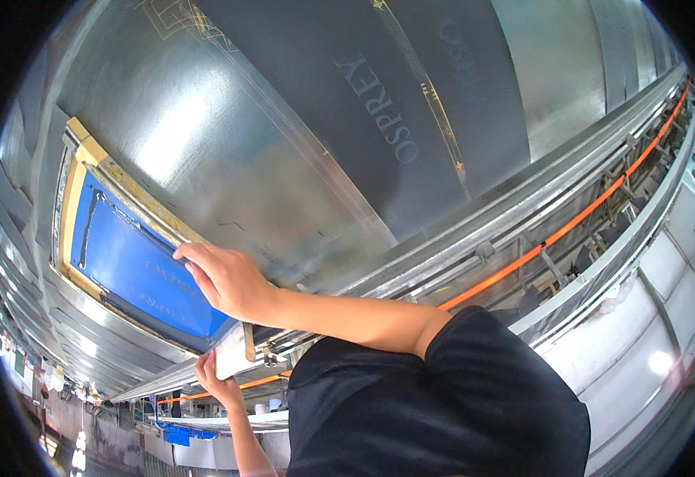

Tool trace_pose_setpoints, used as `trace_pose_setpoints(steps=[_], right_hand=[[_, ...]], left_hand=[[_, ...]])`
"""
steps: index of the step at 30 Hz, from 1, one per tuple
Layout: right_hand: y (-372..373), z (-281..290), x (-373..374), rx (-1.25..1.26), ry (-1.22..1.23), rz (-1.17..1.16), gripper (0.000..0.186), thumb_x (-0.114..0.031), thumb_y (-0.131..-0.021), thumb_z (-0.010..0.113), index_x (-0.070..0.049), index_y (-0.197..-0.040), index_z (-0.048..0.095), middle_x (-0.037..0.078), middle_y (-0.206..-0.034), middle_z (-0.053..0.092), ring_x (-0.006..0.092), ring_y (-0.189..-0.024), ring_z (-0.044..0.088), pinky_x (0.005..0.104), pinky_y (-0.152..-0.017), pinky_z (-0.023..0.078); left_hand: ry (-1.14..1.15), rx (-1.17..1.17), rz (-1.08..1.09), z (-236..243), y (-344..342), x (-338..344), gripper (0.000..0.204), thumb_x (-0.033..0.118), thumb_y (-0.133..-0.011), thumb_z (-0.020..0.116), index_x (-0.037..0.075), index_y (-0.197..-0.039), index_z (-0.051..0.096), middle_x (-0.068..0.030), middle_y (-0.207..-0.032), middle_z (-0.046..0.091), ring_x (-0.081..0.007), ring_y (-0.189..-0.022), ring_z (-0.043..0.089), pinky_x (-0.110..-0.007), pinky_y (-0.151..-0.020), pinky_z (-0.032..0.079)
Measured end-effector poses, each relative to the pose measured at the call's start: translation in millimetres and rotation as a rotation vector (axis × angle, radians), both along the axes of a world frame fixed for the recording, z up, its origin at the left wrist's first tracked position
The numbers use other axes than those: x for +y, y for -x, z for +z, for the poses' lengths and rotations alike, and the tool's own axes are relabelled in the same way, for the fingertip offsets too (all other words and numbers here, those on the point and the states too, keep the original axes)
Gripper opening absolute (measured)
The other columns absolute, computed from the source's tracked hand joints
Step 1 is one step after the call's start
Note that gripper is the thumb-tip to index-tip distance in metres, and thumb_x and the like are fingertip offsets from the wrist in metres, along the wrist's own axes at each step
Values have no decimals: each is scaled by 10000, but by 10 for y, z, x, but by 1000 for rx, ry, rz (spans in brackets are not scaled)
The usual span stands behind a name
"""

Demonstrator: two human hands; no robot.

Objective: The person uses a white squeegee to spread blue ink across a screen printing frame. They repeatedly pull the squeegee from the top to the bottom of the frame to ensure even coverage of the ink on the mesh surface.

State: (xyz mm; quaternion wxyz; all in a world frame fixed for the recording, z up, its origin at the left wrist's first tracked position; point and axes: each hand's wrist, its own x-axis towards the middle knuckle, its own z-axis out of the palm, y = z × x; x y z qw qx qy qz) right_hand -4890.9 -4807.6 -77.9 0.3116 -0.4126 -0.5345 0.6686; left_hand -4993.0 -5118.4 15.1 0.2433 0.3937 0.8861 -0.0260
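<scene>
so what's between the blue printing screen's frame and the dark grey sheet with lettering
In the head view, from the printing screen's frame to the dark grey sheet: shiny grey table surface, then a strip of thin pale lines.

screen frame [70, 213] left of panels [327, 95]

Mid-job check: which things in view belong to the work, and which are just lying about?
Likely in use:
blue-faced frame, right hand on it, left hand by its near end
dark streak on its face
dark panels with pale lettering, on the metal table

Likely apart:
orange line along the table's side
blue object, background
</scene>
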Motion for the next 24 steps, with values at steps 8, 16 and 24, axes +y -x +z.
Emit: trace_pose_setpoints(steps=[8,16,24], right_hand=[[-12,12,22,28,60,4,243,-8,-961,616,-54,-1199,592,144,-1053,707,326,-765,695,403,-656,540],[-6,36,-27,20,21,-62,183,-69,-1001,591,-53,-1180,624,158,-1008,715,323,-733,689,388,-636,533],[0,-53,-72,-106,-61,-22,273,-21,-891,585,-36,-1149,673,254,-977,709,431,-891,696,441,-779,564]], left_hand=[[4,-53,77,-2,-7,-50,405,21,-789,628,37,-1192,661,-146,-1172,628,-367,-1126,571,-502,-1021,411],[-92,15,-25,-55,-37,-194,416,9,-768,643,46,-1181,672,-139,-1156,647,-368,-1115,578,-484,-1002,421],[-221,13,123,-108,-354,-333,761,-126,-609,671,142,-1322,697,-127,-1273,641,-318,-1235,557,-429,-1084,426]])
